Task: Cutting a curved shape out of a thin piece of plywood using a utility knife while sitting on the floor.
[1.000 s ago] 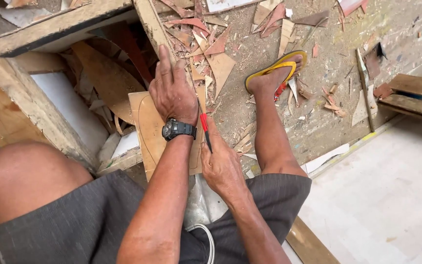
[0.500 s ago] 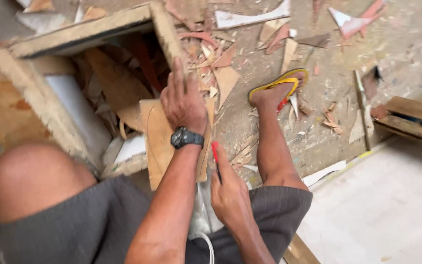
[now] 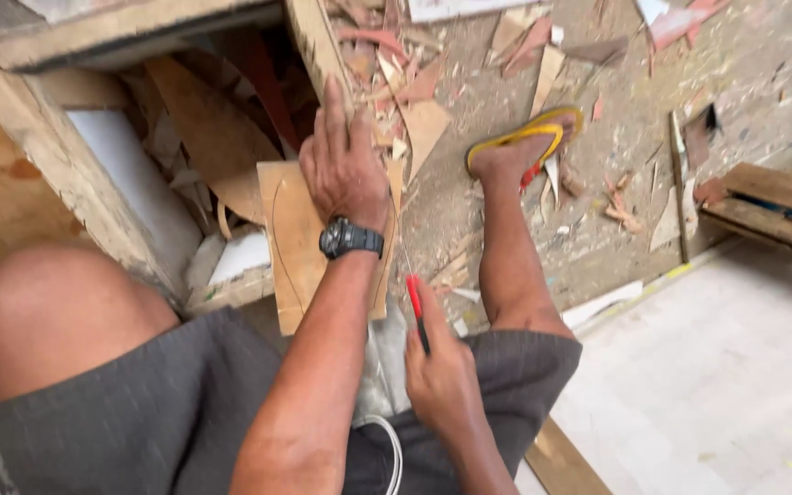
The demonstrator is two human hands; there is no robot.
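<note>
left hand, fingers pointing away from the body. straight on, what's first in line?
Likely the slanted wooden beam: the left hand lies flat on the plywood piece, fingertips already at the beam's edge. Depth is unclear.

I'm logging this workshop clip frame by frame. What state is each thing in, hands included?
Left hand: flat, fingers spread, pressing on the board.
Thin tan plywood board: lying flat under the left hand, a curved line drawn on it.
Right hand: closed in a grip on the tool.
Slim red-handled tool: held upright, tip at the board's right edge.
Yellow rubber sandal: worn on the foot, among wood scraps.
Black wristwatch: strapped on the left wrist.
</note>
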